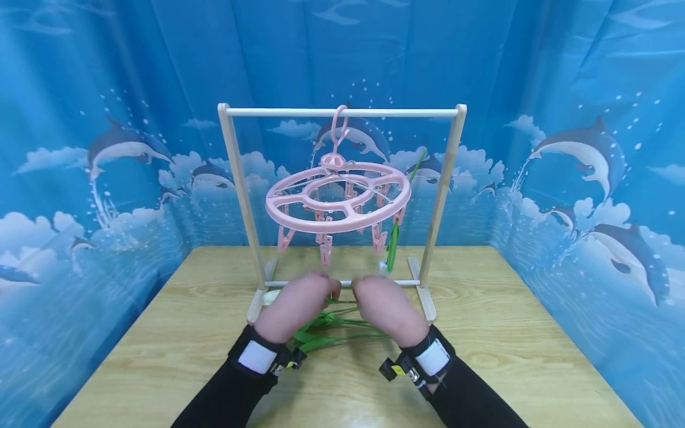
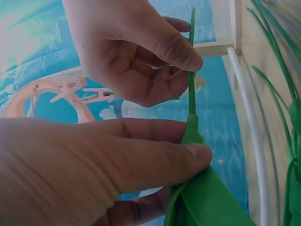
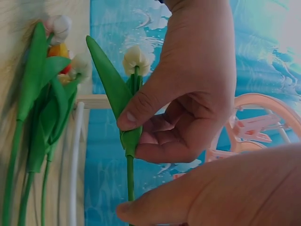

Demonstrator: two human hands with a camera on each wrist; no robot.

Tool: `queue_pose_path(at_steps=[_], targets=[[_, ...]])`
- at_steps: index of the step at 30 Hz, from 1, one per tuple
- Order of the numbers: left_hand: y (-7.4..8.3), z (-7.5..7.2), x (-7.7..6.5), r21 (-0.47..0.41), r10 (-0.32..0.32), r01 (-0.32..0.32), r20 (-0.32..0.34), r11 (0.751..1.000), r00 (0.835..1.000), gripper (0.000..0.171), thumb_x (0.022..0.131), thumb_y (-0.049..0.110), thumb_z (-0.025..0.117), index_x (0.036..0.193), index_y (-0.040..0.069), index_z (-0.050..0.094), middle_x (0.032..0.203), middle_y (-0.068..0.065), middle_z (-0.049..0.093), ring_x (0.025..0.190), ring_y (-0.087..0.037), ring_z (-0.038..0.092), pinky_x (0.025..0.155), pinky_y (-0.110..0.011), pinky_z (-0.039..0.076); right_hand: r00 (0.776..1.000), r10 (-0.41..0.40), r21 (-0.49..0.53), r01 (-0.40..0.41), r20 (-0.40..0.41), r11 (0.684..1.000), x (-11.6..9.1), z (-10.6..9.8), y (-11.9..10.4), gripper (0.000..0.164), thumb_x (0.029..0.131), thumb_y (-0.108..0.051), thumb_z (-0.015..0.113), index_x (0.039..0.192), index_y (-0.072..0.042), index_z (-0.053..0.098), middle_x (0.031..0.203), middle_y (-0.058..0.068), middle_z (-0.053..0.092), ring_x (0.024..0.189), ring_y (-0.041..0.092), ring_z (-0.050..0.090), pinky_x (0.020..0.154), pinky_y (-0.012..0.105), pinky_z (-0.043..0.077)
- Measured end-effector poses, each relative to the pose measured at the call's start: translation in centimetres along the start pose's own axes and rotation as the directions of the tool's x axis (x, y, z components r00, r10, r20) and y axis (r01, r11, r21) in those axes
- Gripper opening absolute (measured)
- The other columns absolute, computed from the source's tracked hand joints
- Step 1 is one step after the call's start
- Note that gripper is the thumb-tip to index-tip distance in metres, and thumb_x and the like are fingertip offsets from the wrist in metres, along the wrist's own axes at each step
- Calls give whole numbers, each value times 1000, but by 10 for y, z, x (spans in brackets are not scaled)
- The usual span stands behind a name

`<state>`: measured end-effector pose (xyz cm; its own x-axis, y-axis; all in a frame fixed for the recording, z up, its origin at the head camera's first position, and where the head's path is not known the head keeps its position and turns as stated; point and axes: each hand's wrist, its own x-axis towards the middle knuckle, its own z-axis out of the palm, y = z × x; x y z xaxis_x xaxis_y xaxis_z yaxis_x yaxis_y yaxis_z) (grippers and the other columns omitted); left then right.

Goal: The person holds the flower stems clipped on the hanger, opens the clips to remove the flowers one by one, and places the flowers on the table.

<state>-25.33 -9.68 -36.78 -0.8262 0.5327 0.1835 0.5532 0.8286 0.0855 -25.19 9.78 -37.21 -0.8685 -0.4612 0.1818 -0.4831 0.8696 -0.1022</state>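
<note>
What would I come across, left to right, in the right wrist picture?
Loose tulips, the stand's white bottom rod, the held white tulip, the person's left hand, the pink clothespin hanger.

Near the centre, the left hand's grip (image 3: 183, 99) pinches a white tulip (image 3: 109, 77); at lower right, the right hand's grip (image 3: 225, 193) has its thumb on the stem. Other tulips (image 3: 49, 110) lie at left beside a white bar (image 3: 75, 169); a pink hanger (image 3: 277, 104) shows at right.
</note>
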Motion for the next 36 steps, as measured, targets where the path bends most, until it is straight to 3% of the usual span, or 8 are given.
queue_pose_path(at_steps=[7, 13, 15, 18, 20, 23, 27, 36], targets=[[-6, 14, 1, -6, 8, -8, -5, 1000, 1000, 30, 99, -7, 64, 100, 19, 79, 78, 10, 68, 66, -5, 50, 58, -20, 45, 1000, -15, -66, 14, -10, 998, -1, 12, -2, 19, 103, -1, 65, 116, -12, 73, 79, 1, 68, 62, 11, 55, 51, 26, 46], [-9, 20, 2, -10, 51, -51, 0, 999, 999, 28, 96, -9, 66, 97, 16, 79, 86, 4, 77, 69, -4, 56, 58, -20, 48, 999, -10, -48, 8, -36, 999, 2, 16, 0, 44, 104, 0, 63, 147, -10, 64, 104, 7, 78, 68, 11, 60, 53, 23, 47], [-10, 21, 3, -13, 66, -66, 0, 998, 998, 28, 95, -10, 67, 98, 15, 79, 90, 2, 79, 71, -4, 60, 60, -19, 50, 999, -19, -47, 17, -45, 999, 2, 18, 0, 45, 103, 2, 63, 146, -10, 64, 113, 8, 79, 69, 11, 61, 55, 23, 48], [-11, 24, 3, -17, 74, -74, 12, 997, 997, 28, 95, -10, 67, 98, 14, 80, 92, 1, 81, 71, -4, 61, 60, -19, 51, 999, -31, -67, 29, -33, 997, 4, 22, 0, 30, 101, 1, 66, 128, -9, 73, 105, 7, 78, 68, 11, 60, 55, 24, 49], [-12, 26, 4, -18, 68, -68, 30, 998, 997, 28, 97, -10, 66, 98, 14, 80, 91, 1, 80, 69, -3, 60, 60, -20, 51, 999, -41, -81, 40, -12, 996, 4, 25, 0, 14, 100, -1, 69, 109, -10, 75, 90, 3, 74, 65, 11, 58, 55, 25, 49], [-13, 30, 5, -5, 63, -63, 65, 998, 996, 28, 97, -9, 66, 99, 14, 81, 89, 1, 79, 66, -3, 57, 60, -21, 52, 998, -58, -103, 61, 27, 993, 3, 31, -1, 12, 98, -2, 71, 92, -12, 71, 77, 0, 67, 63, 11, 55, 52, 27, 49], [-16, 35, 6, 7, 66, -67, 96, 998, 993, 29, 95, -10, 67, 99, 14, 82, 89, 1, 80, 65, -3, 57, 61, -22, 53, 996, -68, -105, 73, 53, 992, 3, 38, -2, 13, 95, -1, 72, 90, -13, 70, 77, 0, 67, 63, 11, 56, 52, 26, 49], [-19, 42, 8, -59, 87, -83, 70, 995, 994, 30, 90, -14, 67, 94, 13, 80, 82, 2, 75, 63, -4, 51, 60, -21, 49, 997, -51, -51, 54, 58, 997, 3, 45, 0, 14, 93, 0, 73, 92, -13, 70, 80, 1, 68, 66, 12, 57, 55, 26, 49]])
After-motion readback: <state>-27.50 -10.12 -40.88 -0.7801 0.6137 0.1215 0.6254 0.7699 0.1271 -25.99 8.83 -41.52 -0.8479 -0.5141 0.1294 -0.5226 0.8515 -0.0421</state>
